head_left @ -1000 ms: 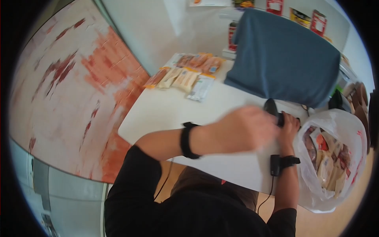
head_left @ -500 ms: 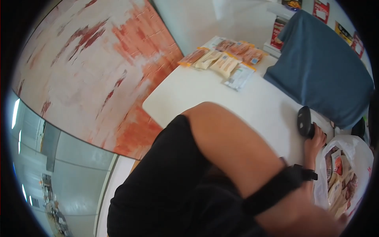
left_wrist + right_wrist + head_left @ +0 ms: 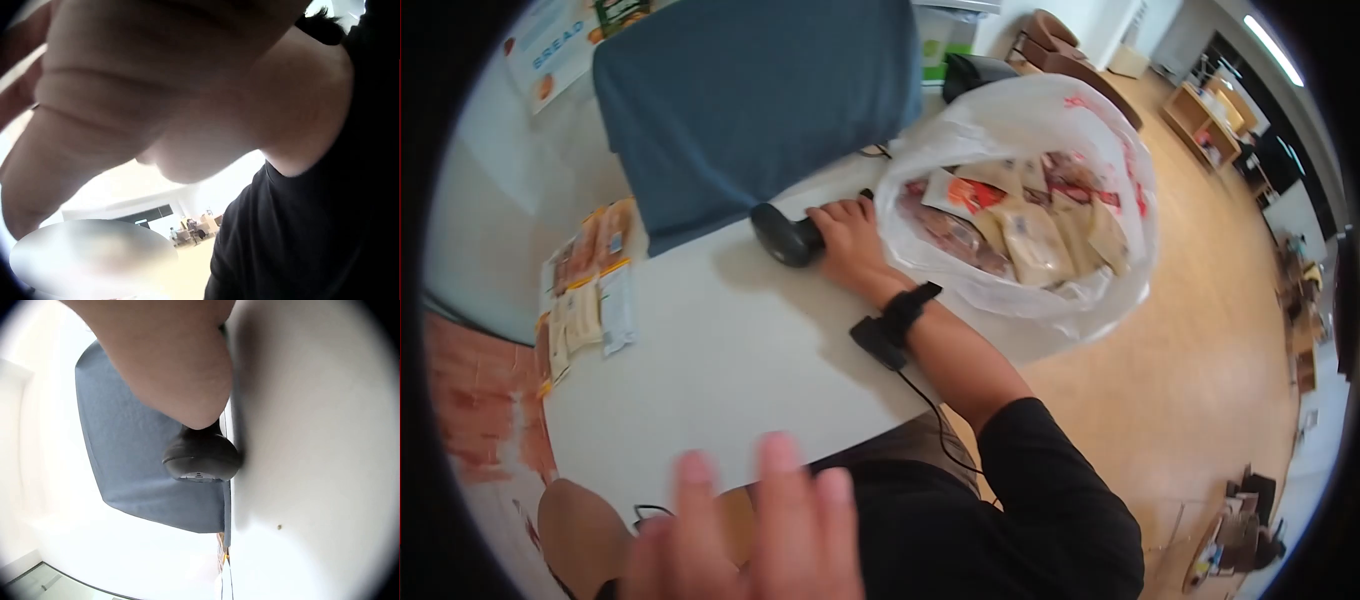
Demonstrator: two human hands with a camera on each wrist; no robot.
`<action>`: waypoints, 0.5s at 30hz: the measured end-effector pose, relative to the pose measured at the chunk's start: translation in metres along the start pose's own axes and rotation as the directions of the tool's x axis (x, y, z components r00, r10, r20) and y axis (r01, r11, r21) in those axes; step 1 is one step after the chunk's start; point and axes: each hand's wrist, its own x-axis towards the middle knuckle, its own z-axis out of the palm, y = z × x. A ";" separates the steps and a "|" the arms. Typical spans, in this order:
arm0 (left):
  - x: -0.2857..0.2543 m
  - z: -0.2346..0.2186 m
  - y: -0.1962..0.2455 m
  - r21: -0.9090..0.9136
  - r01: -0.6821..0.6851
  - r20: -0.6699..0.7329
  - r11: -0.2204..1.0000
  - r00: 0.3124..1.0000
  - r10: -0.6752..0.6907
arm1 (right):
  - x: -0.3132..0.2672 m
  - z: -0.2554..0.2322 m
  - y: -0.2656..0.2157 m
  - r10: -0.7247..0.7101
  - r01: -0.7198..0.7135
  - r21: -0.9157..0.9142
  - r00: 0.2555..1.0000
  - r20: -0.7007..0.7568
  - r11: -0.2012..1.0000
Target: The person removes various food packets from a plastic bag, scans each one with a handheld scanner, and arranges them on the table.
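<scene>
My right hand [image 3: 855, 245] grips the handle of a black barcode scanner [image 3: 785, 238] on the white table [image 3: 730, 350]. In the right wrist view the rounded scanner head [image 3: 201, 456] pokes out beyond the hand. My left hand [image 3: 785, 530], blurred and close to the head camera, is raised with its fingers extended and nothing in them. The left wrist view is mostly filled by that hand [image 3: 125, 94] and a black sleeve. Right of the scanner stands a white plastic bag [image 3: 1040, 312], full of food packets [image 3: 1035, 245].
At the table's left edge lie several packaged foods [image 3: 583, 310] in rows. A dark blue cloth [image 3: 750, 110] drapes over something bulky at the back. From the right wrist strap a cable [image 3: 935, 410] runs down. Wooden floor [image 3: 1190, 320] stretches away to the right.
The head view has swung to the right. My left arm, earlier reaching across towards the scanner and then the bag, is now drawn back near the camera. The right hand keeps its grip.
</scene>
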 end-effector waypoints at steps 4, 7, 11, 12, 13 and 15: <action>-0.012 -0.022 -0.012 0.009 0.104 0.059 0.995 0.993 -0.104 | 0.000 -0.005 -0.004 0.021 -0.021 -0.004 0.997 0.071 1.000; -0.031 -0.023 -0.015 -0.123 0.047 0.086 0.991 0.996 -0.036 | 0.001 -0.004 -0.002 0.024 -0.022 -0.018 0.994 0.105 1.000; -0.050 0.051 -0.013 -0.435 0.036 0.041 0.900 0.999 -0.020 | 0.000 -0.011 -0.006 0.026 -0.023 -0.027 0.992 0.120 0.999; -0.051 0.064 -0.013 -0.514 0.125 0.139 0.849 0.988 -0.061 | 0.002 -0.015 -0.010 0.002 -0.002 -0.003 0.997 0.077 1.000; -0.052 0.074 -0.014 -0.560 0.198 0.229 0.805 0.970 -0.079 | 0.003 -0.023 -0.014 -0.019 0.019 0.017 0.999 0.031 1.000; -0.058 0.102 -0.018 -0.622 0.351 0.404 0.700 0.909 -0.097 | 0.008 -0.050 -0.028 -0.088 0.095 0.116 0.994 -0.062 0.989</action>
